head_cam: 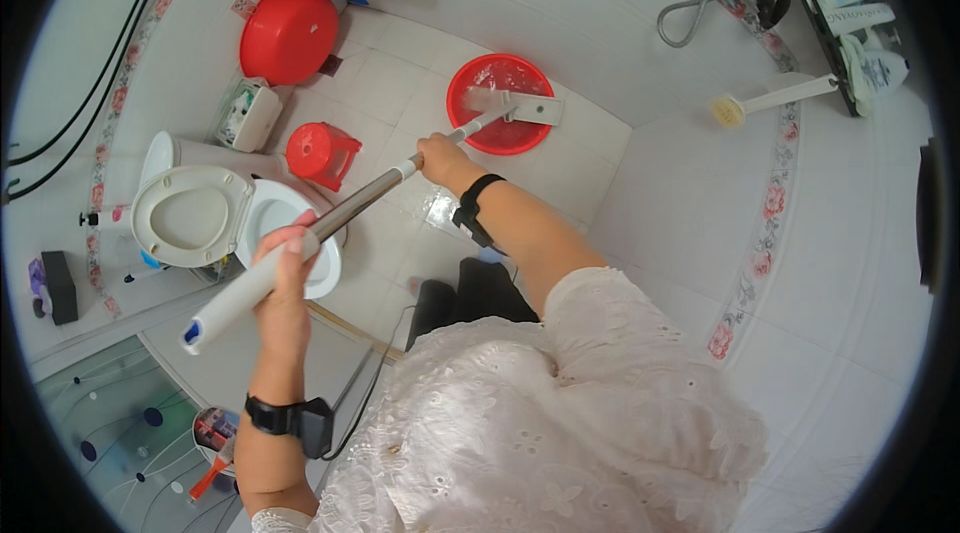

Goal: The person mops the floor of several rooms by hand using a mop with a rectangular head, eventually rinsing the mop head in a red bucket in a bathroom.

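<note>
A long mop handle (pixel 364 199) of metal and white plastic runs slantwise across the view. My left hand (pixel 287 255) grips its thick white end near the toilet bowl. Farther down the shaft, my right hand (pixel 444 162) is closed around the pole by a white collar. At the far end, a flat white mop head (pixel 536 108) lies tilted in a red plastic basin (pixel 454 120) on the tiled floor, its right end over the rim. Water with some foam shows in the basin; part of the mop head is under it or blurred.
A white toilet (pixel 259 195) with its seat raised stands at left. Beside it are a red plastic stool (pixel 319 150) and a waste bin (pixel 255 120). A larger red basin (pixel 289 34) leans against the wall. A yellow-bristled brush (pixel 780 98) sticks out from the right wall shelf.
</note>
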`<state>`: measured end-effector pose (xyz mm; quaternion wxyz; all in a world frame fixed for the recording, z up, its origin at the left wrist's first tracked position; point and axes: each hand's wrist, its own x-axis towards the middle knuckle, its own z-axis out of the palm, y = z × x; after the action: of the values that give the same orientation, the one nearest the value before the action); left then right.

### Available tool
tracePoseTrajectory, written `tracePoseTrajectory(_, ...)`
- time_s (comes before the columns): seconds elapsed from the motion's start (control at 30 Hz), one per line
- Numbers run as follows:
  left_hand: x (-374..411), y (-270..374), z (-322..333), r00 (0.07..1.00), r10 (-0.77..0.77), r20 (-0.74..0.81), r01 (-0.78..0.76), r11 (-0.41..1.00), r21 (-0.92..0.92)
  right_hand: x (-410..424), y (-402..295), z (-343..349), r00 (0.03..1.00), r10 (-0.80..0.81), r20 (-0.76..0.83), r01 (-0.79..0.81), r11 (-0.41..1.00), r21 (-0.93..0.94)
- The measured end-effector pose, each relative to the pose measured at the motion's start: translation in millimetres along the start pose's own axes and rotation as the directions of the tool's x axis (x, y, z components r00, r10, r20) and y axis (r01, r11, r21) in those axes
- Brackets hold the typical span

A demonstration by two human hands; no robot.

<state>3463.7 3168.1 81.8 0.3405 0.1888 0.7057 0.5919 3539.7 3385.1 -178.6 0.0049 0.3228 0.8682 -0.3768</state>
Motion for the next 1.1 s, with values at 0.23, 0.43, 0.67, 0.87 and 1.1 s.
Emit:
tracePoseTrajectory(0.23, -1, 18, 13, 0.999, 0.052, -0.014, -0.05, 0.987, 0.153, -7, 0, -13, 0.99, -0.022, -0.139, 0.036, 0.994, 0.099)
tracePoseTrajectory(0.43, -30, 51, -13, 0.927, -0.218, 0.306, 0.032, 0.857, 0.515, -3, -7, -13, 0.998, -0.038, -0.039, 0.039, 0.999, 0.03)
tracePoseTrajectory(0.67, -10, -4, 5, 0.859, 0.102, 0.501, -0.489, -0.125, 0.864, -27, -22, 33, 0.991, -0.056, 0.119, 0.07, 0.991, -0.11)
tracePoseTrajectory(0.87, 3, -109, -46, 0.65, -0.754, -0.1, 0.307, 0.14, 0.941, -49, 7, 87, 0.967, 0.073, 0.245, -0.104, 0.988, 0.116)
tracePoseTrajectory(1.1, -54, -87, -45, 0.867, -0.475, 0.153, -0.064, 0.199, 0.978, -45, 44, 100, 0.782, 0.338, 0.524, -0.592, 0.14, 0.793)
